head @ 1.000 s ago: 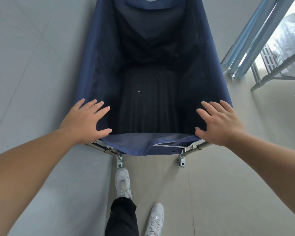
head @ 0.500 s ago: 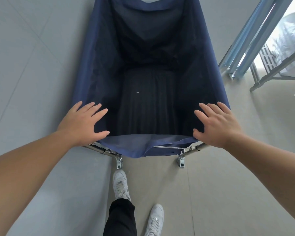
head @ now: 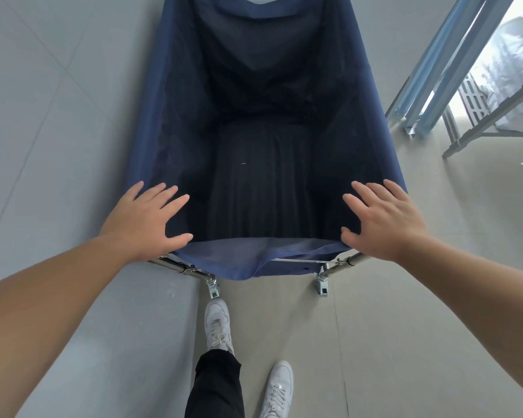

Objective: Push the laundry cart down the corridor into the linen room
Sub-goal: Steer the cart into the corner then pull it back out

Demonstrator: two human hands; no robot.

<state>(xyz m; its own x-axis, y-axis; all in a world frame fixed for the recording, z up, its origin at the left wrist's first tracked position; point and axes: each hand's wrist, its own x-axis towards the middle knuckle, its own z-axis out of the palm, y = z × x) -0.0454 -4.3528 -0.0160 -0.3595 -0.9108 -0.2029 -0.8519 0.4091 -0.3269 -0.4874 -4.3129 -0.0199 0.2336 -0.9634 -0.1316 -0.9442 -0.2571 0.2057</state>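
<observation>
**Inspector:** Starting at your left. A pale grey wall runs along that side, and the laundry cart stands just beside it. Confirm your left hand.

**Operator:** It's on the cart's near left corner.

**Inspector:** Noted. Your palm lies flat on the blue fabric rim, fingers spread and pointing forward, thumb reaching inward along the near edge. The hand is splayed, not curled round anything. The metal frame tube shows just below your wrist.

**Operator:** And the middle?

**Inspector:** The cart sits directly ahead of you, centred in the view, its blue bag open at the top. Dark pleated fabric lies inside, at the bottom. Two casters show under the near edge, on the floor. Your white shoes stand behind them: the left shoe ahead, close to the left caster, the right shoe further back. A black trouser leg covers the left ankle.

**Operator:** Right side?

**Inspector:** Your right hand mirrors the left: flat on the near right corner of the rim, fingers spread, gripping nothing. The two hands are well apart, one at each corner. Beyond it, at the upper right, blue-tinted metal rails lean across a bright opening, with a grey metal stand beside them. What lies in the glare behind, I cannot tell.
</observation>
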